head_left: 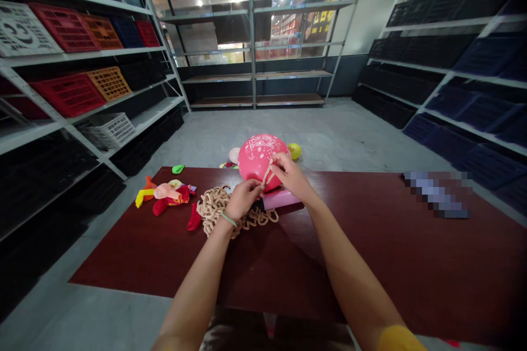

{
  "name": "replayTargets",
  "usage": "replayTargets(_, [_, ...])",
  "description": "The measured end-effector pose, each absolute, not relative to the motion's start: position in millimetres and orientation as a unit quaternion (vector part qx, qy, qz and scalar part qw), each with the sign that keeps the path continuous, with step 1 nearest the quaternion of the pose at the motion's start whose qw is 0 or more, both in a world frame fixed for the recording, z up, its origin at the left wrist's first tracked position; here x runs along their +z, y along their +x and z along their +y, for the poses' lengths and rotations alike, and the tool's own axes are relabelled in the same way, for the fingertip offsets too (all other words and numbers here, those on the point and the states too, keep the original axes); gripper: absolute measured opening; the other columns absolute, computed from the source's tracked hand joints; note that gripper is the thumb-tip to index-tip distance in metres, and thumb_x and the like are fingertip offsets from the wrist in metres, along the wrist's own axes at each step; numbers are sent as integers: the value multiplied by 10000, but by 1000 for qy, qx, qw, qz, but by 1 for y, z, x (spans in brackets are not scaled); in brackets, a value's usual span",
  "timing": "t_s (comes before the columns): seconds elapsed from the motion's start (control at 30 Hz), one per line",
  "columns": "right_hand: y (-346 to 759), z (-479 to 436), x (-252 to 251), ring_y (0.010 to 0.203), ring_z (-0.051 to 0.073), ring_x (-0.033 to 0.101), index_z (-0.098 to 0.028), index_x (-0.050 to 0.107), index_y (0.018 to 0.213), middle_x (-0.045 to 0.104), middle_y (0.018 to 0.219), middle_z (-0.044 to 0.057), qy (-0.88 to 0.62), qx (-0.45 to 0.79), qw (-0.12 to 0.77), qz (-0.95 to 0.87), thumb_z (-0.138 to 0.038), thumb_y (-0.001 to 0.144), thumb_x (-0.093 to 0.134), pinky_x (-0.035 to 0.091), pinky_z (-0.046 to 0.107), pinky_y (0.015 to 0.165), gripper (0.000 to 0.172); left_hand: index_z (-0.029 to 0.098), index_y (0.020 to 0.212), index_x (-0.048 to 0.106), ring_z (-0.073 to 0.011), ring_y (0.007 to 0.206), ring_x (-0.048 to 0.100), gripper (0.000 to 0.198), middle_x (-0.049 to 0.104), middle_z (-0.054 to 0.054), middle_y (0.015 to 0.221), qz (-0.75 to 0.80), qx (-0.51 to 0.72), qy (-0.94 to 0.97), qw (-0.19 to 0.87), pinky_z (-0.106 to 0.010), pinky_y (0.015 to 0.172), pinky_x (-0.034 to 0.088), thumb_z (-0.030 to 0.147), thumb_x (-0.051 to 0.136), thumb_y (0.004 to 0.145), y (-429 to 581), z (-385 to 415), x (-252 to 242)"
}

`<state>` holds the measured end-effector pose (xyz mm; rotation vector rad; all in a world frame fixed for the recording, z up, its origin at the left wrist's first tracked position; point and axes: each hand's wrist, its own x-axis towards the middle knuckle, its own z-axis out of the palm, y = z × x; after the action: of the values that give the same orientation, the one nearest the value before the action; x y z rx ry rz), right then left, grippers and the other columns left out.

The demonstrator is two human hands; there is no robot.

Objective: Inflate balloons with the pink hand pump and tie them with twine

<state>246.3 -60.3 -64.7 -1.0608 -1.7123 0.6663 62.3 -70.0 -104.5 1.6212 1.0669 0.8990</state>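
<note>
A round pink-red balloon (260,154) with white "Happy Birthday" print is inflated at the table's far edge, just beyond my hands. Fingers of my left hand (242,198) are closed in a pinch at the near side of the balloon, on the lower end of a beige rubber band (268,175). My right hand (291,174) pinches the upper end of that band, stretching it in front of the balloon. The balloon's neck is hidden by my fingers. Below my hands lies a pink tube-shaped balloon pump (284,199) with a dark end. A pile of beige rubber bands (214,204) lies beside my left hand.
Uninflated balloons (168,193) in several colours lie at the table's left, with a green one (178,169) and a red one (194,218) apart. A yellow balloon (295,150) shows behind the pink-red one. A pixelated object (436,193) lies right. Shelves with crates (68,97) surround the table (382,252).
</note>
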Motion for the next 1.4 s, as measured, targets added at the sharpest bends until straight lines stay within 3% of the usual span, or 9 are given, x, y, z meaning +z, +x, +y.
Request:
replayTargets(0.17, [246,-68,-52,616,122,477,-252,427,904,473,679,-74,-440,324,488,-681,-321,826,607,379,285,622,208,183,786,632,-149,629,607,308,659,-17,680,482,355,724,342,-253,641,458,418,502,937,63,-75,-102])
replayTargets(0.33, [239,-84,-34,698,134,571,-248,448,882,566,725,-52,-406,335,488,-697,-296,827,609,443,301,705,178,175,892,646,-186,783,647,279,692,-67,844,476,273,827,123,-279,725,460,369,465,980,70,-82,-101])
replayTargets(0.5, [228,-92,-30,722,140,588,-245,489,871,602,751,-37,-395,342,454,-721,-281,840,610,460,300,702,130,149,888,630,-209,800,651,334,684,-97,859,461,219,859,34,-296,718,474,414,449,980,78,-86,-105])
replayTargets(0.63, [228,-93,-28,835,156,617,-239,558,903,642,861,-4,-355,337,426,-761,-310,887,575,480,307,764,75,151,814,622,-191,744,635,368,661,-88,782,472,259,842,26,-287,696,466,406,424,991,76,-86,-107])
replayTargets(0.8, [239,-91,-22,1098,203,565,-261,618,1111,651,1106,55,-369,231,458,-775,-326,980,425,459,368,923,242,173,732,580,-175,677,597,392,614,-71,710,488,335,802,81,-288,681,444,362,375,1006,71,-83,-107])
replayTargets(0.97, [248,-87,-25,1051,247,520,-277,646,1162,650,1045,59,-415,92,384,-820,-301,965,461,399,449,980,272,187,818,577,-192,750,593,316,603,-69,753,472,347,805,94,-300,728,447,338,369,1001,68,-80,-109])
replayTargets(1.2, [243,-83,-37,1011,238,496,-348,671,1194,613,1027,43,-378,63,287,-878,-397,927,574,355,432,968,288,179,832,575,-223,826,600,254,622,-94,816,461,332,815,114,-336,793,465,307,413,981,67,-77,-113])
replayTargets(1.4, [243,-80,-41,982,218,475,-369,691,1154,596,1005,26,-364,61,286,-884,-288,949,531,341,407,941,272,174,810,576,-240,835,605,261,619,-100,804,464,323,817,117,-357,804,471,313,430,977,66,-76,-115])
